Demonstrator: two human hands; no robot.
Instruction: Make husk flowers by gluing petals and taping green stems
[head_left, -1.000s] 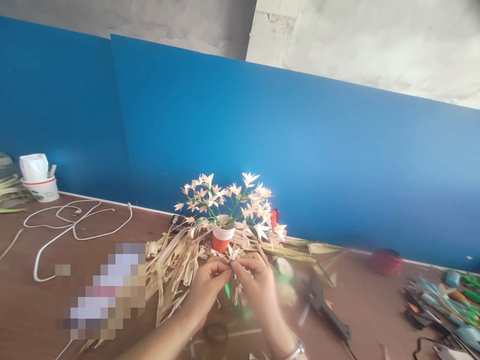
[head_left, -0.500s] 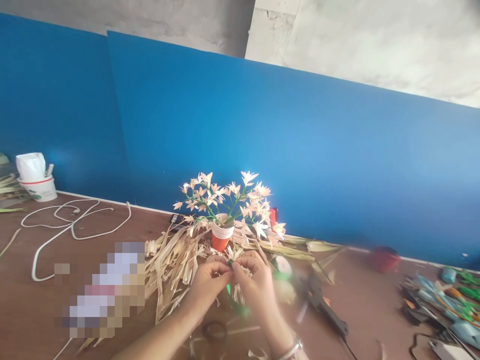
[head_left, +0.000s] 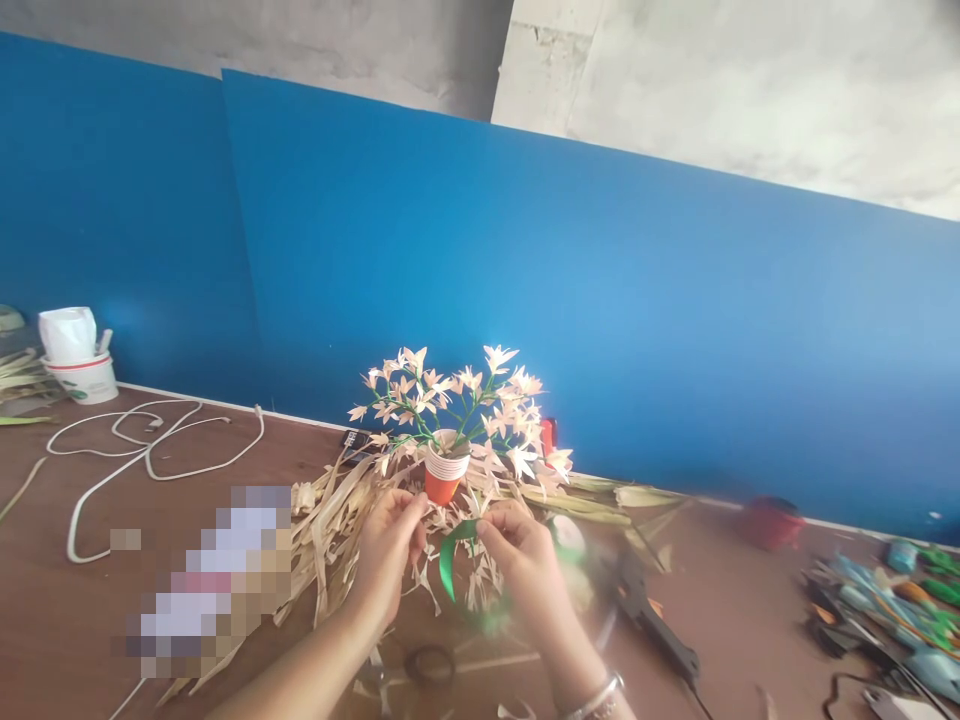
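Observation:
My right hand (head_left: 521, 550) pinches a strip of green tape (head_left: 448, 568), which curls down to the left from the fingertips. A pale flower (head_left: 478, 503) shows just above those fingers; whether they hold it too I cannot tell. My left hand (head_left: 391, 540) is closed in a pinch a little to the left, and what lies between its fingers is too small to make out. Directly beyond the hands stands an orange-and-white paper cup (head_left: 444, 478) with green-stemmed pale flowers (head_left: 499, 405) spreading from it.
Dried husk strips (head_left: 337, 530) lie left of the hands. To the right are a blurred roll of tape (head_left: 568, 537) and a black glue gun (head_left: 652, 620). A white cable (head_left: 94, 490) loops at left. Coloured bundles (head_left: 892, 600) sit far right. A blue panel (head_left: 600, 300) rises behind.
My hands were together at a small flower with green at its base. They have moved apart, the left one shifting left, and the green tape strip now shows between them.

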